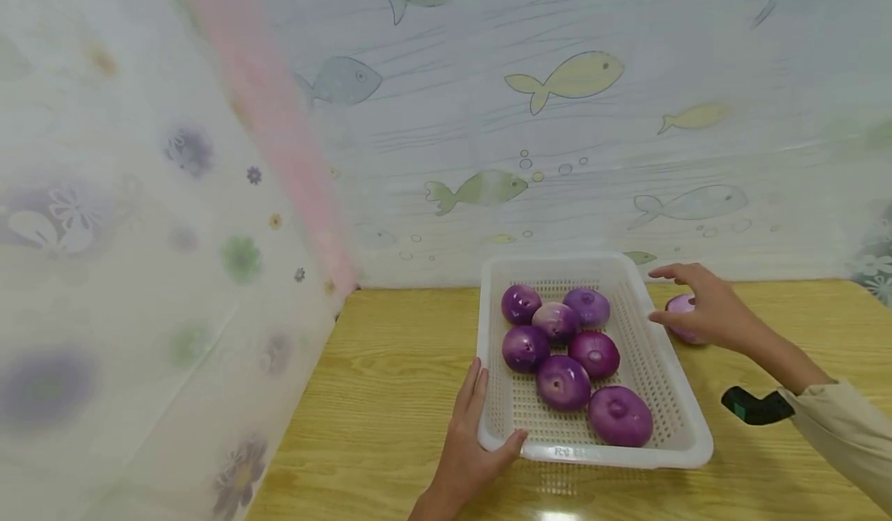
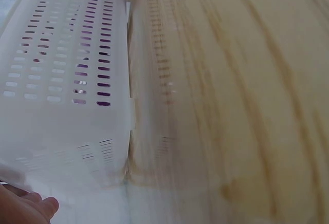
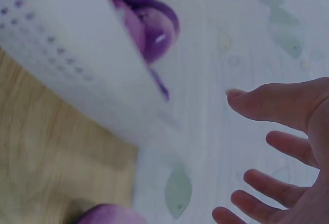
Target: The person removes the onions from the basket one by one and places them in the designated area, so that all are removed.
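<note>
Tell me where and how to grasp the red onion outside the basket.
Take the red onion round its widest part, probably from above and the right: it is rounded, and the white perforated basket stands close on its left. The right hand is nearest.

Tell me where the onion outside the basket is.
In the head view, the onion sits on the table, right of the white basket, partly hidden behind the right hand.
</note>
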Tool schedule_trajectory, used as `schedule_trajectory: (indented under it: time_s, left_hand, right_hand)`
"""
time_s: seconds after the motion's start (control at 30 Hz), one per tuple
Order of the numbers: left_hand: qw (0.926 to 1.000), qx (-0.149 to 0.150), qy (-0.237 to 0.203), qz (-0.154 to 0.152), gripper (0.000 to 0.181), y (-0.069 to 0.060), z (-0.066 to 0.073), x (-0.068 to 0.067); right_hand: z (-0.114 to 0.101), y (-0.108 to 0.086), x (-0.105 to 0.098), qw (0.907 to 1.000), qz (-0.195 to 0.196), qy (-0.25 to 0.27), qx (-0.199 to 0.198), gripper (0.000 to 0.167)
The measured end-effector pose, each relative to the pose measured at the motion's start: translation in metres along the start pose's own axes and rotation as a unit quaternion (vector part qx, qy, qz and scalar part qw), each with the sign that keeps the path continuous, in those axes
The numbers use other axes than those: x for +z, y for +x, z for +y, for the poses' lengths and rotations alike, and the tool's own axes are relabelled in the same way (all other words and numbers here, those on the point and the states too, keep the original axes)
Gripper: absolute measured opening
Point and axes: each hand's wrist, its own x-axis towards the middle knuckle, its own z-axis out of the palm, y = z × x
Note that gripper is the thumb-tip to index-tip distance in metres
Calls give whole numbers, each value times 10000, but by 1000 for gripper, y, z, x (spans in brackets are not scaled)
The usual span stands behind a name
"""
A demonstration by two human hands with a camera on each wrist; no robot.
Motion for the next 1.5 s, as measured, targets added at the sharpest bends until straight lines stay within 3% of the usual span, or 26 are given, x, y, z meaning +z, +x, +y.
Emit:
schedule_trajectory:
  time_s: [0.2,0.47,0.7,1.0,1.13,1.5]
  left_hand:
    - [9999,105,38,76,84,1,-2,2]
    - [10000,29,-1,38,84,1,-1,2]
    - [9996,-238,-106,-65,86,1,3,1]
    - [10000,-38,-25,34,84,0,0,2]
    - [10000,17,70,57,84,1,1,2]
    - [9998,-197,3,-55,85,1,4,0]
  right_hand:
    - [-23,3,6,9983,-186,88,-541,55]
    - [-50,4,18,9929,-879,467,-652,52]
    - [-70,7,30,9862,-1261,502,-948,49]
    - [-80,12,50,9756,-1446,532,-1566,47]
    - [-82,14,59,9731,-1552,530,-1618,48]
    - [-92,15,77,9680,-2021,519,-1396,47]
